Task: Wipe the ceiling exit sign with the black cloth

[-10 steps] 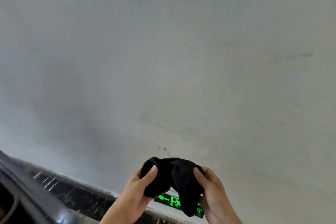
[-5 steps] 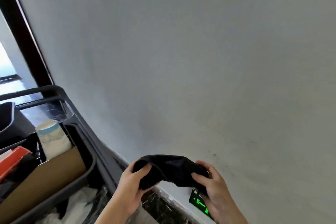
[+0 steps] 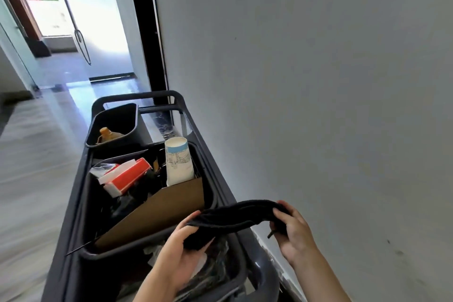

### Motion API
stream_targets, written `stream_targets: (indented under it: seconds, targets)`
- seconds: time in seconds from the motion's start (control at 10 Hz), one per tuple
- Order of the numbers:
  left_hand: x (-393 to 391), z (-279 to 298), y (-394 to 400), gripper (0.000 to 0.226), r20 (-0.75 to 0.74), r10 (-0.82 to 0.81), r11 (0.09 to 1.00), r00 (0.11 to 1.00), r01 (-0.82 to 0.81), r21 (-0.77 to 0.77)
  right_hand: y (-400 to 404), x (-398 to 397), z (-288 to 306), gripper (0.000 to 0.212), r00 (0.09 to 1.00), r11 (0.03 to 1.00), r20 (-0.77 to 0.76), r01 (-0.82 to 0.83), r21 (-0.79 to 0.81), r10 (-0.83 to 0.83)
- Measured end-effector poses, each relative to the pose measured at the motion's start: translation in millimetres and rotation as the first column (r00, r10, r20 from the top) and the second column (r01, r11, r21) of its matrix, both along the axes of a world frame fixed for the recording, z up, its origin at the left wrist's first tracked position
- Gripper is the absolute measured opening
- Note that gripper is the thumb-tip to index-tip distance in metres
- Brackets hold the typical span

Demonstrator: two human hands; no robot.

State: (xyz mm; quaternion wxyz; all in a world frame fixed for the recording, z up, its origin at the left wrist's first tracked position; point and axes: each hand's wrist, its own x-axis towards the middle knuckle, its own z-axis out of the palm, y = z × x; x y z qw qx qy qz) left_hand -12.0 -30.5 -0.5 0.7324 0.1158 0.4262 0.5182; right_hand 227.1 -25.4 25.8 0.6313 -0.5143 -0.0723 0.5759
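Both hands (image 3: 241,240) grip black cloth (image 3: 235,216) above dark cart (image 3: 73,240) (boxes, white cup (image 3: 177,163) inside), beside grey wall (image 3: 318,81).

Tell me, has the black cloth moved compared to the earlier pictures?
Yes. The black cloth, held by both hands, is now over the cart, beside the wall; earlier it was before the green sign.

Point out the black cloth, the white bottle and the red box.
black cloth (image 3: 235,216): head view, middle of the stretched span between both hands.
white bottle (image 3: 178,167): head view, its labelled side.
red box (image 3: 127,175): head view, its red face.
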Motion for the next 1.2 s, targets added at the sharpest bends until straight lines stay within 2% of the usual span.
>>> stream_targets:
  seconds: [0.1,0.3,0.4,0.5,0.6,0.8,0.9,1.0,1.1,1.2]
  targets:
    - [-4.2,-7.7,3.4,0.042,0.05,-0.03,1.0,0.998,0.03,0.0,18.7,-6.0,-11.4,0.031,1.0,1.0,-0.004,0.013,-0.015,-0.013]
    - [5.9,-30.6,19.1,0.034,0.11,0.021,0.997,0.994,-0.012,-0.078,49.4,-6.3,-43.7,0.029,0.998,0.998,0.065,0.017,-0.057,-0.014]
    - [15.6,-52.2,32.3,0.02,-0.054,0.106,0.98,0.993,-0.114,-0.163,59.3,-3.0,-68.6,0.025,0.992,0.989,0.091,0.093,-0.115,-0.083]
    - [19.1,-60.4,34.6,0.022,-0.165,0.071,0.977,0.984,-0.101,-0.185,59.4,-2.3,-88.1,0.024,0.979,0.976,0.166,0.147,-0.161,-0.12]
    - [21.6,-69.9,39.5,0.024,-0.234,0.016,0.964,0.972,-0.077,-0.253,57.4,-9.8,-114.8,0.028,0.971,0.965,0.233,0.11,-0.237,-0.054]
    - [16.0,-66.2,44.3,0.016,-0.318,-0.051,0.963,0.947,-0.038,-0.266,56.0,-12.7,-125.2,0.029,0.963,0.945,0.22,-0.079,-0.319,0.154]
    - [8.5,-60.3,44.3,0.014,-0.45,-0.135,0.969,0.883,0.023,-0.246,53.5,-9.3,-122.8,0.029,0.95,0.939,0.239,-0.116,-0.324,0.2]
    - [-2.9,-54.2,41.4,0.031,-0.629,-0.246,0.968,0.738,0.148,-0.205,45.6,-3.0,-113.7,0.028,0.893,0.935,0.357,-0.159,-0.317,0.273]
    - [-2.6,-43.5,33.7,0.04,-0.8,-0.24,0.965,0.549,0.228,-0.132,38.4,-1.8,-96.8,0.028,0.789,0.935,0.528,-0.161,-0.316,0.315]
    - [1.9,-17.0,22.3,0.038,-0.933,-0.042,0.951,0.359,0.301,0.073,25.8,-3.8,-65.0,0.047,0.564,0.957,0.775,-0.123,-0.265,0.287]
